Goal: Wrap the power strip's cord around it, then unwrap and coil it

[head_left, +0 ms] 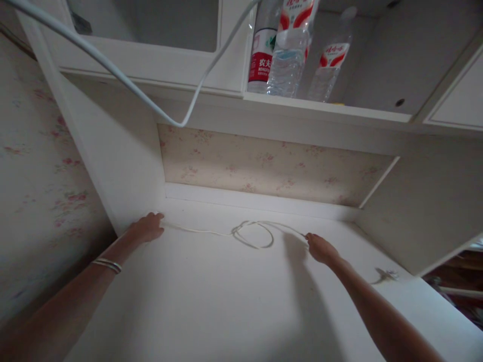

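Observation:
A thin white cable (204, 232) runs across the white desktop (226, 291) between my two hands, with a loose loop crossing itself near the middle. My left hand (149, 227), a bracelet on its wrist, is at the back left corner with fingers curled at the cable's left end. A bit of something white shows by those fingers, mostly hidden. Toward the right, my right hand (320, 248) pinches the other side of the cable, close to the surface. The cable's loop rests on the desktop or just above it.
A thick white cord (124, 83) hangs across the upper left, in front of the cabinet (211, 75). Several plastic bottles (289, 65) stand on the open shelf above. A small crumpled whitish thing (390, 274) lies at the right. Side panels (422, 201) bound the desk.

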`<move>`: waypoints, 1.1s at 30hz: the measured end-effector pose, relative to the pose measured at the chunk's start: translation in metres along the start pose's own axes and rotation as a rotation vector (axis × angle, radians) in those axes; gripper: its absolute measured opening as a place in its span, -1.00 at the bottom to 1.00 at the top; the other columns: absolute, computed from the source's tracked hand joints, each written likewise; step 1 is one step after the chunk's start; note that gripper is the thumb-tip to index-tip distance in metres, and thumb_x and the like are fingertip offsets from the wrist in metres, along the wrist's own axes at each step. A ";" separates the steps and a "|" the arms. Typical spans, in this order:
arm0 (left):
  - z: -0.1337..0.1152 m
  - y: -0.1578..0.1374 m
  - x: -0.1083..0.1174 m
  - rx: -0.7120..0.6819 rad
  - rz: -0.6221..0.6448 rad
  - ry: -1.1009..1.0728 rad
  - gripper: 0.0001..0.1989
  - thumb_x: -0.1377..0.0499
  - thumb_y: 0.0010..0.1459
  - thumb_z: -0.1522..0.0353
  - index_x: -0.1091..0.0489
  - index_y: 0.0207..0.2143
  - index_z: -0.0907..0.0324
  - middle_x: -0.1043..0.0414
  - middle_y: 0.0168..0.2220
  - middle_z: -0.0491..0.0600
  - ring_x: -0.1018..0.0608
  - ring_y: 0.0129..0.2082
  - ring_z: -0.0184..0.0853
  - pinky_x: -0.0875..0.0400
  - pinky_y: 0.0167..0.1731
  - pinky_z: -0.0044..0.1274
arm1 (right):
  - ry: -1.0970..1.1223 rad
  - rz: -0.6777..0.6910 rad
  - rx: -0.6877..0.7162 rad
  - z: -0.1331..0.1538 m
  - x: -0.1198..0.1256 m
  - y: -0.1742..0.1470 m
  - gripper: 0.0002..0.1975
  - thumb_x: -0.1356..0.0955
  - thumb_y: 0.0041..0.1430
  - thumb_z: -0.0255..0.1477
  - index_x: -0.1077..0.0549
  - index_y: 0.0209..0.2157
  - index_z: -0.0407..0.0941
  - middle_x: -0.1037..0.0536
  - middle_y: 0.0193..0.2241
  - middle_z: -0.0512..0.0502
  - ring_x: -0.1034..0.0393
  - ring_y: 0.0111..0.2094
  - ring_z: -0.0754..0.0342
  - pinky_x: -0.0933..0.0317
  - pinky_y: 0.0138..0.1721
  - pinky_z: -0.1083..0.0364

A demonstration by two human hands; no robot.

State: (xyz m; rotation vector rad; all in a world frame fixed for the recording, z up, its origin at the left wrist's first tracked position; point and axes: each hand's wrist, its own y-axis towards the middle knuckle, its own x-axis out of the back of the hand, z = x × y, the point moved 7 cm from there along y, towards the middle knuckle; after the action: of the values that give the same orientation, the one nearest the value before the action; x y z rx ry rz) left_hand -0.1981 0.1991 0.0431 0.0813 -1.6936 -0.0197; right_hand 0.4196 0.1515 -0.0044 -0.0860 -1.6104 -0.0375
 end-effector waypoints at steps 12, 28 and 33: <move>-0.197 -0.069 -0.045 -0.560 -0.086 -0.223 -0.69 -0.07 0.13 0.38 -0.35 -0.05 0.17 -0.37 -0.02 0.11 -0.37 0.03 -0.22 -0.18 0.06 -0.42 | 0.133 -0.012 0.201 0.151 -0.005 -0.001 -0.58 -0.10 0.30 -0.20 -0.42 -0.18 -0.18 -0.53 -0.28 -0.27 -0.44 -0.25 -0.03 -0.18 -0.27 0.09; -0.134 -0.037 -0.035 -0.194 -0.171 -0.451 -0.69 0.15 0.27 0.23 -0.30 -0.38 0.13 -0.43 -0.48 -0.04 -0.48 -0.45 -0.30 -0.23 -0.42 -0.52 | 0.306 -0.396 0.005 0.033 0.085 0.003 -0.57 -0.08 0.28 -0.15 -0.44 -0.19 -0.09 -0.56 -0.37 -0.14 -0.43 -0.35 0.00 -0.12 -0.36 0.13; -0.070 -0.024 0.012 0.094 -0.379 -0.624 -0.67 0.15 0.23 0.18 -0.22 -0.46 0.14 -0.33 -0.53 -0.08 -0.39 -0.50 -0.32 -0.15 -0.53 -0.55 | 0.234 -0.428 -0.193 -0.041 0.081 0.012 -0.53 -0.11 0.25 -0.12 -0.48 -0.20 -0.11 -0.57 -0.33 -0.22 -0.43 -0.34 -0.06 -0.13 -0.36 0.09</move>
State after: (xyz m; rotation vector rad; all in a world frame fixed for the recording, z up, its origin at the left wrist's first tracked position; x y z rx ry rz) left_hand -0.1288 0.1764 0.0619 0.5092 -2.2779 -0.2725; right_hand 0.4582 0.1631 0.0774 0.1123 -1.3637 -0.5166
